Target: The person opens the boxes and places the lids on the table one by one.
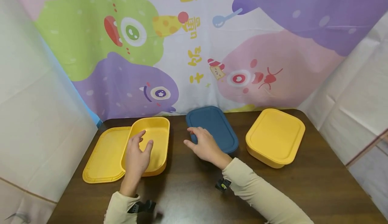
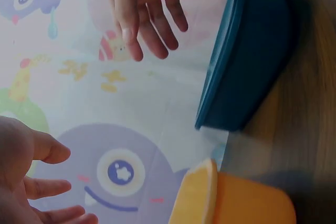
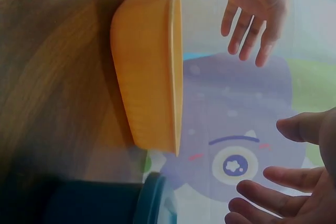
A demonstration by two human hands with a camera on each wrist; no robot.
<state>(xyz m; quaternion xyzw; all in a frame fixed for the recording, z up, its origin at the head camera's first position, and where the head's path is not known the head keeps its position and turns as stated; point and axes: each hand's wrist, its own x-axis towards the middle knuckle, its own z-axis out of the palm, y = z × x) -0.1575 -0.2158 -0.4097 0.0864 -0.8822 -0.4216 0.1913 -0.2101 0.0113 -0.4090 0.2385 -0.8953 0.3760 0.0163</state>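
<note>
My left hand point(image 1: 137, 160) hovers over the left side of an open yellow food box point(image 1: 158, 138), thumb and fingers spread and holding nothing. A yellow lid point(image 1: 104, 156) lies flat on the left, its right edge hidden behind the box. My right hand point(image 1: 206, 146) is held above the near left part of a blue lidded food box point(image 1: 216, 124), fingers relaxed and apart. In the right wrist view the right hand point(image 3: 302, 182) grips nothing, and a gap shows between it and the blue box point(image 3: 105, 203).
A second yellow food box point(image 1: 275, 136), lid on, stands at the right of the dark wooden table point(image 1: 194, 197). Behind the table hangs a curtain point(image 1: 203, 96) printed with cartoon monsters. White cloth walls point(image 1: 33, 123) flank both sides.
</note>
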